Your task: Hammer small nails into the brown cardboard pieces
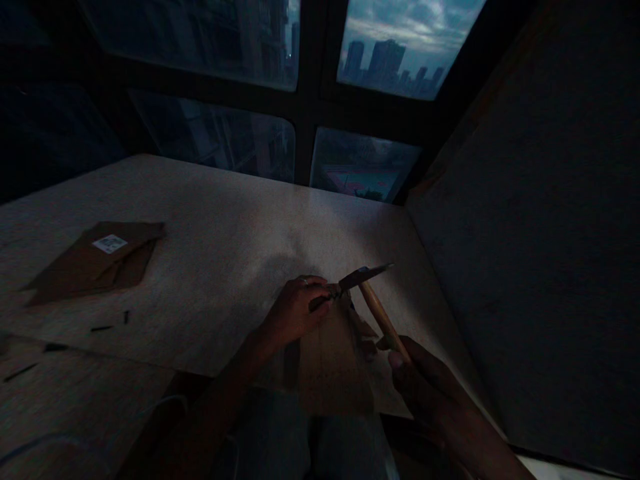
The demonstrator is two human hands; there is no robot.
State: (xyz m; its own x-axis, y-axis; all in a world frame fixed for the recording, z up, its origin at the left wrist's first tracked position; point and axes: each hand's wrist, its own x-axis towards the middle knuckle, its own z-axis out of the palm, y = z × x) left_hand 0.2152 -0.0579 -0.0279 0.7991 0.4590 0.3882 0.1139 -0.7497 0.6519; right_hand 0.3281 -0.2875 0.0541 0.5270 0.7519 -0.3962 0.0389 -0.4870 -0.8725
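Note:
My right hand [420, 380] is wrapped round the wooden handle of a hammer [384, 315]. The hammer's dark metal head lies across the far end of a brown board-like piece [337, 373], close to my left fingertips. In the dim light I cannot tell whether the head touches anything. My left hand [300, 308] rests at that far end with its fingers curled together. Something small and dark shows at the fingertips, too dim to name. Brown scraps [366, 328] lie between the board-like piece and my right hand.
Flat brown cardboard pieces [95, 263] with a white label lie on the pale surface [210, 227] at the left. Several small dark slender pieces [101, 328] are scattered nearer me. A dark wall [540, 233] rises at the right, and windows [215, 133] stand behind.

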